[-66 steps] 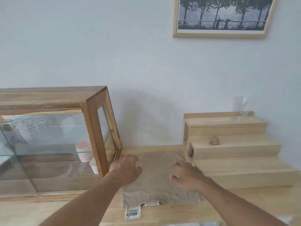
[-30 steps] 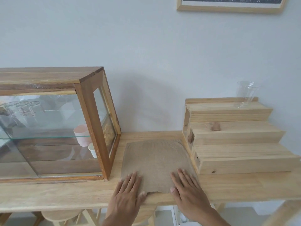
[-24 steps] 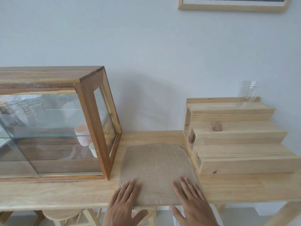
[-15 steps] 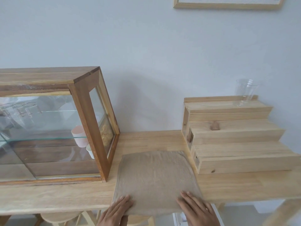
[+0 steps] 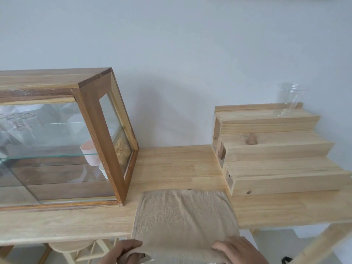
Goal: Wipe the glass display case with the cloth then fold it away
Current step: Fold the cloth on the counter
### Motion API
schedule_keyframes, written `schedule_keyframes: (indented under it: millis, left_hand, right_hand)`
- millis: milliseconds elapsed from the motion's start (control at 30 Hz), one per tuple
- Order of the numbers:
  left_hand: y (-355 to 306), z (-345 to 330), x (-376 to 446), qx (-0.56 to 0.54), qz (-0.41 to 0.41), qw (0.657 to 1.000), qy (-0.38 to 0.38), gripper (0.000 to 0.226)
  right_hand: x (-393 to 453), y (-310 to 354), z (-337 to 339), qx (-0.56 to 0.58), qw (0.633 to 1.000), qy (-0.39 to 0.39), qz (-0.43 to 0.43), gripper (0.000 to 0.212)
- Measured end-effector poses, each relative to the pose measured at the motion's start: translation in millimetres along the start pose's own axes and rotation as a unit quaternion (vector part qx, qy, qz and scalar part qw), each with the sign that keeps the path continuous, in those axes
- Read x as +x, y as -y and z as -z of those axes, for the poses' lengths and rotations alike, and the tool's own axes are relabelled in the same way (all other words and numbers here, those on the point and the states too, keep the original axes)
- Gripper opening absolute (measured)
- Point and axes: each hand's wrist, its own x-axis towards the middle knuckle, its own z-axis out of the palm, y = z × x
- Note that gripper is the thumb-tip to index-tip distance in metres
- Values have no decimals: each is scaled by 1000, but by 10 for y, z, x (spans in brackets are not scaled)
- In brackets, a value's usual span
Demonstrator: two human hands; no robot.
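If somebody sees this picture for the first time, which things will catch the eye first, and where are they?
First the beige cloth in the front middle, hanging over the table edge, with the left hand and right hand gripping its near end. At the left stands the wood-framed glass display case. At the right, wooden steps carry a clear cup on top.

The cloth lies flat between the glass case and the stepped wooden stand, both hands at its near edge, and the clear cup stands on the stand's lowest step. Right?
Not quite. In the head view the clear cup stands on the top step of the stepped wooden stand, not the lowest. The rest holds: the cloth, the glass case, left hand and right hand.
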Motion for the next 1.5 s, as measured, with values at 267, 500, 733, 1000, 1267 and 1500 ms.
schedule_keyframes:
  millis: [267, 500, 733, 1000, 1267, 1500]
  left_hand:
    - [-588, 78, 689, 51, -78, 988, -123, 16]
    - [-744, -68, 1362, 81, -50, 989, -117, 12]
    - [-605, -169, 1559, 142, -19, 985, -92, 16]
    - [-528, -236, 1489, 355, -84, 927, -84, 28]
    - [-280, -459, 1247, 384, -225, 895, 22, 23]
    - [-71, -337, 1258, 415, -179, 889, 81, 53]
  right_hand:
    - [523, -70, 719, 238, 934, -162, -209, 23]
    - [1087, -305, 726, 196, 927, -166, -274, 13]
    - [1319, -470, 543, 109, 936, -139, -305, 25]
    - [1296, -409, 396, -90, 956, -141, -241, 41]
    - [1258, -225, 166, -166, 962, -184, -113, 15]
    - [1227, -401, 113, -166, 965, -135, -154, 38]
